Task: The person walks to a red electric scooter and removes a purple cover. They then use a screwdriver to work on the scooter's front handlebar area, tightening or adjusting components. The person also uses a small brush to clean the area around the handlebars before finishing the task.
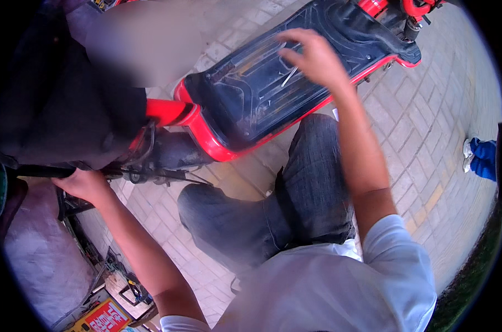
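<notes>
We look down on a red electric scooter (206,141) lying across the upper half of the view on grey brick paving (422,127), its body running from lower left toward the upper right. Its black footboard (262,94), edged in red, faces up at us and is scuffed with pale scratches. At the left end a black seat or cover (62,105) bulks over the frame, and below it a dark metal part of the undercarriage (168,155) shows, with thin rods beside it.

Our own legs in dark jeans (295,205) are bent below the scooter, and our white T-shirt (339,288) fills the lower edge.

Our right hand (312,55) rests on the footboard near its upper middle, fingers bent and a little apart, the tips touching the black surface; a thin pale sliver (288,76) lies just under the hand, and we cannot tell whether the fingers pinch it or only lie over it. Our left hand (85,185) is curled under the black seat at the left, closed round a dark bar (40,171) there.

At lower left a cluttered box of tools (123,282) sits on the ground beside a red and yellow packet (104,318). At the far right edge, well apart from us, another person's blue trouser leg and white shoe (478,157) show.
</notes>
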Available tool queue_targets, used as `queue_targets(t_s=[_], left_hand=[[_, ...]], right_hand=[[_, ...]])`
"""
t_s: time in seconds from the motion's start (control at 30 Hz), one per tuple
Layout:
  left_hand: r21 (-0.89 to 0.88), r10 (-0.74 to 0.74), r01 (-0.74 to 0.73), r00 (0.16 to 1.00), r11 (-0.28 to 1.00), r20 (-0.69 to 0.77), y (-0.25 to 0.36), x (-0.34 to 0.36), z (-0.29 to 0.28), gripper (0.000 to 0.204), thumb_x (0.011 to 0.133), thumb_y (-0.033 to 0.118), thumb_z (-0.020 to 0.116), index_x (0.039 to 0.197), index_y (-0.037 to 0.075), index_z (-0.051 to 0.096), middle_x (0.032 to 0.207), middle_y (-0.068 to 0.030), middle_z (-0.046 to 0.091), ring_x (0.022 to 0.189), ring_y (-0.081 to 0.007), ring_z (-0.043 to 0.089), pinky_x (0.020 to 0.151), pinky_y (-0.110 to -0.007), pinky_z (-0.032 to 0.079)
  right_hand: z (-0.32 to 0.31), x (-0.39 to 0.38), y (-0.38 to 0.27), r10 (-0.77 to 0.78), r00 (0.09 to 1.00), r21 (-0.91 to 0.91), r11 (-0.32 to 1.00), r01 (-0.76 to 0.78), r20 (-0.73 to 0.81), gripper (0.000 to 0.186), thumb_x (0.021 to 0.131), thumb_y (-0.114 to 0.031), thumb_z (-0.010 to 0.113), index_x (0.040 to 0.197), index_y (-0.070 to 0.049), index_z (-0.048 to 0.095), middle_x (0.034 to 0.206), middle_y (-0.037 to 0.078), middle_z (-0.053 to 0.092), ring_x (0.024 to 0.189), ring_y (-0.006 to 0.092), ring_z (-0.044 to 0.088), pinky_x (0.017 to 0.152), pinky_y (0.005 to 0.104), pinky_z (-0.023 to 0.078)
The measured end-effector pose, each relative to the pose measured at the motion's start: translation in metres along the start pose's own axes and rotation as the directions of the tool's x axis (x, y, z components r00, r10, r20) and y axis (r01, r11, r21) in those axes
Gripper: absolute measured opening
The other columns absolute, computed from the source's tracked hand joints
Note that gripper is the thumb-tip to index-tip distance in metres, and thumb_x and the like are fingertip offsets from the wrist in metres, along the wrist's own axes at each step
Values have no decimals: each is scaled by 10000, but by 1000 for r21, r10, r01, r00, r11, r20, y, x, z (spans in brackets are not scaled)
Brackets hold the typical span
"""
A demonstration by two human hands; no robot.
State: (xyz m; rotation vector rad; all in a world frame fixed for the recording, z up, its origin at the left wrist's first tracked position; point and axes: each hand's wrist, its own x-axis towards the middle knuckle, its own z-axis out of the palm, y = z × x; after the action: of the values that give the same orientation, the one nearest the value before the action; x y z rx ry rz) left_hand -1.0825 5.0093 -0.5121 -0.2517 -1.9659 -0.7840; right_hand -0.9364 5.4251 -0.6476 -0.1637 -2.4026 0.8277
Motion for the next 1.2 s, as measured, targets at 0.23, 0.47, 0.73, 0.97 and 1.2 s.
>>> queue_targets(t_s=[0.23, 0.47, 0.73, 0.97, 1.2], left_hand=[[-135, 1, 2, 1000, 991, 21, -13, 3, 7, 727, 742, 314, 783, 1180, -136, 417, 1164, -240, 561, 1017, -249, 567, 908, -300, 422], [-65, 72, -72, 997, 995, 0, -25, 5, 5, 608, 753, 250, 782, 1111, -133, 473, 1145, -240, 582, 1002, -259, 582, 881, -336, 442], [65, 134, -129, 987, 989, -85, -8, -1, 10, 685, 722, 302, 800, 1152, -111, 462, 1162, -270, 553, 1042, -306, 576, 924, -366, 438], [397, 740, -648, 658, 650, -139, 22, 14, 1, 810, 657, 402, 810, 1241, -37, 459, 1125, -296, 506, 1038, -468, 502, 878, -515, 404], [262, 789, -793, 596, 549, 151, 7, 19, -6, 206, 685, 260, 738, 882, 208, 711, 1389, -9, 495, 1292, -393, 341, 1051, -599, 7]], right_hand=[[-9, -8, 61, -43, 841, -360, 891, 276, 539, 449, 682, -50, 730, 1110, -145, 634, 1191, 45, 562, 1141, 284, 495, 932, 454, 409], [-8, -17, 67, -177, 946, -130, 967, 218, 270, 288, 693, 42, 657, 961, -36, 585, 1013, 119, 548, 999, 331, 541, 854, 385, 445], [22, -43, 6, 17, 951, -121, 992, 21, 307, 161, 732, -158, 623, 834, -34, 613, 835, 144, 587, 837, 357, 588, 736, 425, 476], [36, -58, -22, 31, 950, -221, 974, 40, 311, 163, 769, -206, 686, 891, -98, 681, 882, 85, 590, 859, 303, 607, 714, 408, 501], [54, -65, -27, -31, 951, -327, 935, 137, 308, 112, 731, -160, 703, 827, -106, 687, 870, 44, 583, 876, 261, 593, 737, 374, 503]])
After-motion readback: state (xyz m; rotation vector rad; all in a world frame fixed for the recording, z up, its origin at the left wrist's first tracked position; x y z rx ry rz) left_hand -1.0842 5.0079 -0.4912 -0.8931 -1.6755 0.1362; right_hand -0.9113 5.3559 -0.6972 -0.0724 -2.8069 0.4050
